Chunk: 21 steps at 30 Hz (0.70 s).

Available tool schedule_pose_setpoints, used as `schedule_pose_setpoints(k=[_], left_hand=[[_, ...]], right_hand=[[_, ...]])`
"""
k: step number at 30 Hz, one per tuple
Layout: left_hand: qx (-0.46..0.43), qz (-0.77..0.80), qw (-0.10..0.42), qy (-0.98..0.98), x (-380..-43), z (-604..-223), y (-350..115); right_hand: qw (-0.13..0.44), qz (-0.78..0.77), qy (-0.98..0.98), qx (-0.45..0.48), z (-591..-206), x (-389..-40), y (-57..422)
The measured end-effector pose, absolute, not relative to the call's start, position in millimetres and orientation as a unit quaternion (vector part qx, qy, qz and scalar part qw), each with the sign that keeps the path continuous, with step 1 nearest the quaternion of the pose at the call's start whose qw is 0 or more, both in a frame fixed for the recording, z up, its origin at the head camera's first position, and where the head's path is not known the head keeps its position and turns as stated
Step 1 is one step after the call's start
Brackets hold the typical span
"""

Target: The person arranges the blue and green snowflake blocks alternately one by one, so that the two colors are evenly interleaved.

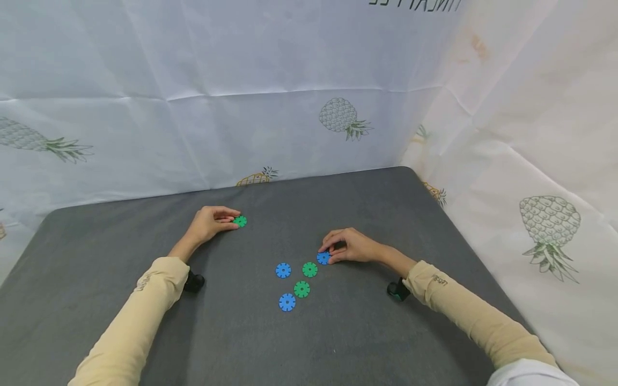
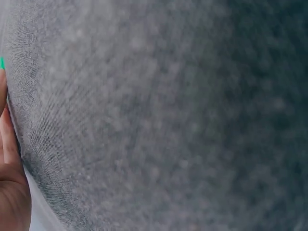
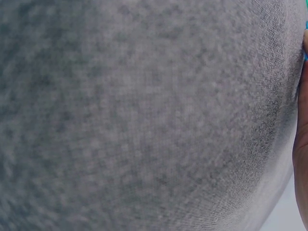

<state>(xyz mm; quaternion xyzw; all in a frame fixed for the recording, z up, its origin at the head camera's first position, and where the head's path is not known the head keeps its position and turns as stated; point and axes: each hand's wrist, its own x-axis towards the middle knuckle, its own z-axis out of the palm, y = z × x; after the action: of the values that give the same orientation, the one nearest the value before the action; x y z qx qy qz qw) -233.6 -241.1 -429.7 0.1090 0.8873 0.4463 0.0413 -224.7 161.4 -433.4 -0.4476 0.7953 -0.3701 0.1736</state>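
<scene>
In the head view my left hand (image 1: 211,223) pinches a green notched plastic disc (image 1: 241,221) between thumb and fingers, at the left over the table. My right hand (image 1: 354,245) has its thumb and fingers around a blue notched disc (image 1: 323,258), low at the tabletop. Left of that disc lie a green disc (image 1: 310,269) and a blue disc (image 1: 283,270). Nearer to me are another green disc (image 1: 302,289) and another blue disc (image 1: 287,302), close together. Each wrist view catches only an edge of its hand and a sliver of coloured disc.
A dark grey cloth covers the table (image 1: 251,348). White fabric with pineapple prints (image 1: 338,114) hangs behind it and along the right side. Black wrist cameras (image 1: 194,282) sit under both sleeves, close above the cloth.
</scene>
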Motion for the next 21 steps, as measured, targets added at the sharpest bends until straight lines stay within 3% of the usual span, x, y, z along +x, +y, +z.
schedule_pose_setpoints(k=[21], left_hand=[[0.143, 0.371, 0.033, 0.917, -239.3, -425.3, -244.8]], right_hand=[[0.177, -0.367, 0.798, -0.443, -431.8, -223.4, 160.8]])
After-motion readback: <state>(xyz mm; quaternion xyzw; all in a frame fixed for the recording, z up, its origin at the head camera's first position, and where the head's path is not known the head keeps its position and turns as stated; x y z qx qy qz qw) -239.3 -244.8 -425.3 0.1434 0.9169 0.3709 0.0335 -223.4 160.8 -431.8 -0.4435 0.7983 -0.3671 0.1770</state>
